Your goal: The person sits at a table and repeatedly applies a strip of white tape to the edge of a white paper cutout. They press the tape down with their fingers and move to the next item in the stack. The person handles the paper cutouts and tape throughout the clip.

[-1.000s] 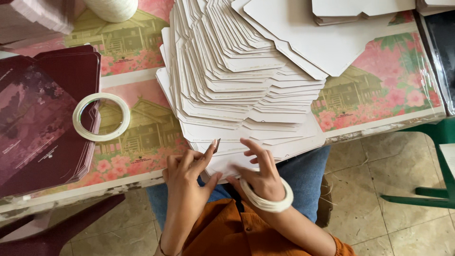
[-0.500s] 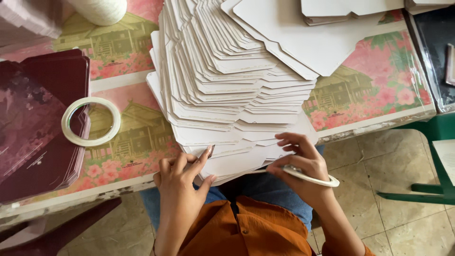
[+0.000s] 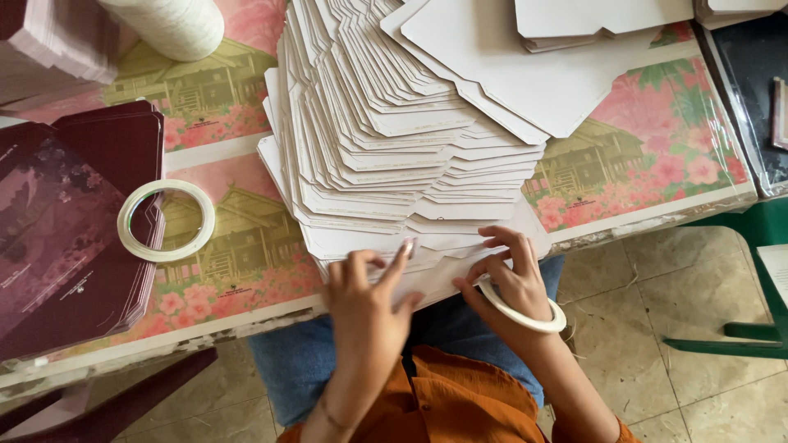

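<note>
A view from above of a person seated at a table (image 3: 648, 217) covered with a printed sheet of pink flowers and wooden houses. A large fanned stack of white die-cut card sheets (image 3: 386, 139) lies across the middle of the table, its lowest sheets jutting over the near edge toward the person's lap.

The left hand (image 3: 365, 291) rests on the bottom sheets at that edge, fingers (image 3: 400, 256) partly spread, the forefinger stretched flat on the card and the others curled; it presses on the card rather than gripping it. The right hand (image 3: 507, 275) is just beside it, fingers bent and pinching the edge of the lowest white sheets. A white tape ring (image 3: 525, 310) sits around the right wrist like a bangle.

To the left, a second roll of white tape (image 3: 166, 220) lies partly on a pile of dark maroon printed cards (image 3: 70, 230). A fat white spool (image 3: 174, 25) stands at the far left edge. More white card blanks (image 3: 599, 18) lie at the far side. The person wears an orange top and blue trousers; a tiled floor shows below.
</note>
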